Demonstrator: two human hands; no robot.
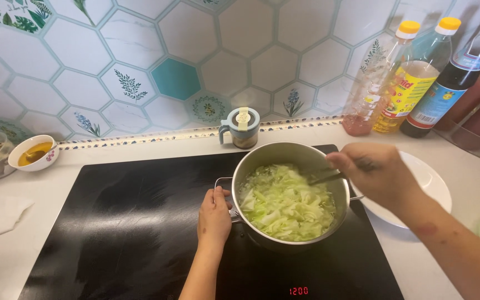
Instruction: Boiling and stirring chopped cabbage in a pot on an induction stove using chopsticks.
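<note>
Two hands work at a steel pot [291, 153] of chopped cabbage [285, 203] on the black induction hob [129, 222]. Nearest, the left hand [214, 215] is curled tight on the pot's side handle. Just beyond, the right hand [374, 173] is closed around a dark utensil [324, 178] dipping into the greens. Behind it sits a white plate [437, 183]; farther back stand a lidded cup [241, 128] and sauce bottles [418, 78]. A hard stir could flick hot cabbage over the rim, and that handle may burn the fingers.
</note>
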